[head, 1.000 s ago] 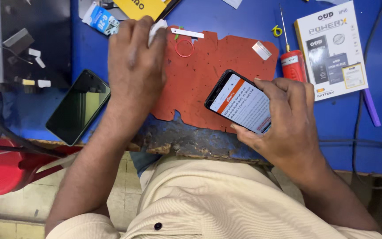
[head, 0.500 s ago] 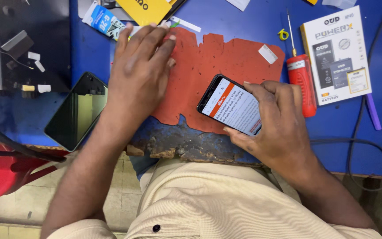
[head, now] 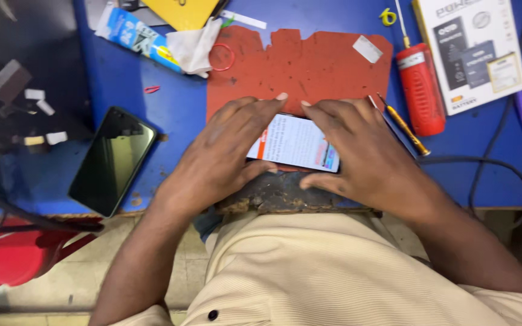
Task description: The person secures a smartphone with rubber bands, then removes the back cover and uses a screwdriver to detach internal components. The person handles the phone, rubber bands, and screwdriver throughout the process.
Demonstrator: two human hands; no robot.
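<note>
Item: lit phone (head: 297,143), screen up, on the red mat (head: 309,66) near the counter (head: 170,115) front edge.
Left hand (head: 219,157): grip closed on the phone's left end, fingertips on its top edge.
Right hand (head: 364,151): grip closed on the right end, thumb under the lower edge.
Nearby: dark phone (head: 112,160), screwdriver (head: 403,124), red canister (head: 421,90), white cloth (head: 193,49).
Risk: uneven squeeze may likely flex or crack the glass; a slip could send the phone off the edge.
</note>
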